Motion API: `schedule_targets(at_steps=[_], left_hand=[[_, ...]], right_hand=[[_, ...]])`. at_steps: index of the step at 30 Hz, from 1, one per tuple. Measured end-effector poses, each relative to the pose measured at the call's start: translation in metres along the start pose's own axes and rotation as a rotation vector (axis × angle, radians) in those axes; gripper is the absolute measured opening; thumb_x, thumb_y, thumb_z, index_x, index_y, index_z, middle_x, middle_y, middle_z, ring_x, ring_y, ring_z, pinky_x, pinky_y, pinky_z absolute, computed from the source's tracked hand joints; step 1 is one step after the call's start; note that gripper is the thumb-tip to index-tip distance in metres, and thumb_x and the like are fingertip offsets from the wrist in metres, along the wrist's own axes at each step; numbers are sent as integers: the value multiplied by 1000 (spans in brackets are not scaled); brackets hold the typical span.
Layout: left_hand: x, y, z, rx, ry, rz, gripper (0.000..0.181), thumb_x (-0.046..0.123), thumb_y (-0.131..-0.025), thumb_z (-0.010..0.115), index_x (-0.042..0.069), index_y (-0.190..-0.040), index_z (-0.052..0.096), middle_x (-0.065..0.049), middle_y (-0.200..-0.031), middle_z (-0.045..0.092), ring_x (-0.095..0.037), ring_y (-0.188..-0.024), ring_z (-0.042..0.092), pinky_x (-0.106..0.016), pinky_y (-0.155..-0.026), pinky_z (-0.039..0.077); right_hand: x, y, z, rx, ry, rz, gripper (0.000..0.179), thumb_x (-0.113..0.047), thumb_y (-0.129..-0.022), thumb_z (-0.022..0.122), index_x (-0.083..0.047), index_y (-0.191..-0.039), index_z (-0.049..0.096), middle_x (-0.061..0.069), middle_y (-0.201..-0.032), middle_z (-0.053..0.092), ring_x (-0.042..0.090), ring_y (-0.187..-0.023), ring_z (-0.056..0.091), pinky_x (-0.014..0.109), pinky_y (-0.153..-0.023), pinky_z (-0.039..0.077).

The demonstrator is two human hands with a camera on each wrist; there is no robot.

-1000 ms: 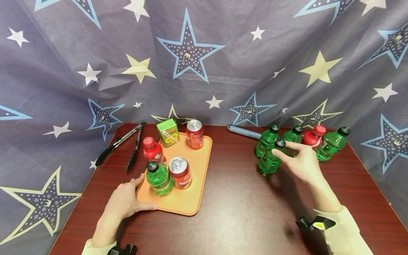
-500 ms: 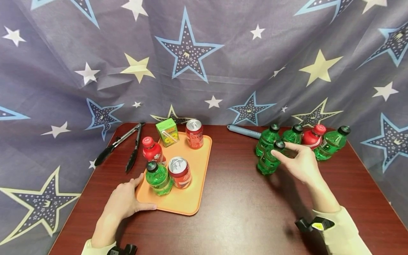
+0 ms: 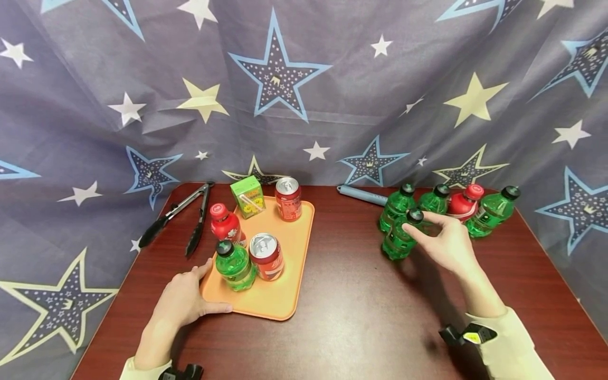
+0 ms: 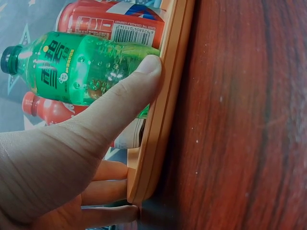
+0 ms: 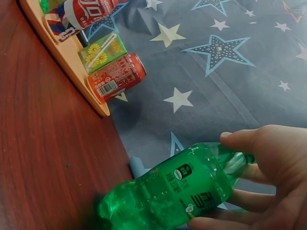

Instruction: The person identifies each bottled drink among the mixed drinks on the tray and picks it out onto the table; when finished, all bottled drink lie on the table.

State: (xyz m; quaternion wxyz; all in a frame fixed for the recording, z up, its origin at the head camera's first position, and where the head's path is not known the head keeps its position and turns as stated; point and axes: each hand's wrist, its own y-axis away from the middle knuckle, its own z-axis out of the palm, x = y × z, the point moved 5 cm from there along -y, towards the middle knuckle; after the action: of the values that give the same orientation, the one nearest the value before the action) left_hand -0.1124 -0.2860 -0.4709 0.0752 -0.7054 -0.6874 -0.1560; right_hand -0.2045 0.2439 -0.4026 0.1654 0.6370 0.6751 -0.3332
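Note:
In the head view my right hand (image 3: 448, 243) grips a green soda bottle (image 3: 398, 243) by its neck, below the black cap. The bottle's base is on or close to the table; I cannot tell which. My left hand (image 3: 182, 298) spans the near left corner of an orange tray (image 3: 287, 295), its straight thumb along the front rim and its fingers at the left side. On the tray stand another green bottle (image 4: 72, 67), a red bottle (image 3: 225, 227), a cola can (image 3: 267, 258), a second red can (image 5: 117, 76) and a green drink carton (image 3: 250, 201) with a straw.
Behind the gripped bottle stand another green bottle (image 3: 396, 206), a further green one (image 3: 432, 200), a red bottle (image 3: 463, 203) and a green bottle (image 3: 491, 211). Black-tipped tongs (image 3: 177, 211) lie left of the tray. A blue handle (image 3: 363, 195) lies near a star-patterned curtain (image 3: 332, 95).
Both hands and the things on the table hold their places. Only the head view has shifted very slightly.

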Motion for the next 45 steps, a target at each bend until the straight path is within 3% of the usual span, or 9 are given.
schedule_targets(at_steps=[7,14,22,26,29,35,45], left_hand=[[-1,0,1,-2,-1,3,132,72,-59,94,-9,-153,50,-43,-139,60,-58,-115,66,-67,-95,56],[-2,-1,2,20,-4,21,132,73,-58,94,-9,-152,51,-44,-137,60,-59,-113,67,-67,-94,56],[-2,0,3,5,1,5,133,73,-59,94,-9,-153,49,-43,-139,59,-59,-116,66,-67,-95,56],[-1,0,3,2,2,4,133,73,-59,94,-9,-153,49,-43,-140,59,-59,-116,66,-67,-95,56],[-2,0,3,1,1,3,133,74,-59,93,-9,-154,49,-43,-140,59,-59,-117,65,-67,-95,56],[-2,0,3,-9,2,-1,132,74,-60,93,-10,-153,49,-42,-141,59,-59,-118,65,-67,-97,55],[-2,0,3,-2,7,2,131,72,-60,94,-9,-153,49,-42,-141,59,-58,-117,65,-67,-96,55]], right_hand=[[1,2,1,23,5,-24,52,-38,-89,87,-4,-127,78,19,-108,82,3,-81,71,9,-67,45],[0,3,1,37,22,-15,52,-40,-90,85,-5,-128,77,18,-114,81,27,-92,78,10,-70,46],[0,5,2,59,36,5,56,-43,-90,84,-4,-129,77,20,-115,80,36,-98,76,34,-77,53],[2,6,5,85,34,10,53,-42,-89,85,-6,-127,78,17,-112,82,28,-92,77,20,-74,50],[4,6,7,95,29,8,52,-42,-89,86,-7,-126,79,16,-110,82,12,-85,74,11,-71,46],[6,6,9,108,28,-9,47,-41,-89,86,-9,-122,80,14,-103,83,-11,-75,60,10,-68,44],[3,2,4,95,-14,-92,39,-35,-89,87,-12,-120,81,12,-106,83,-14,-70,61,7,-64,46]])
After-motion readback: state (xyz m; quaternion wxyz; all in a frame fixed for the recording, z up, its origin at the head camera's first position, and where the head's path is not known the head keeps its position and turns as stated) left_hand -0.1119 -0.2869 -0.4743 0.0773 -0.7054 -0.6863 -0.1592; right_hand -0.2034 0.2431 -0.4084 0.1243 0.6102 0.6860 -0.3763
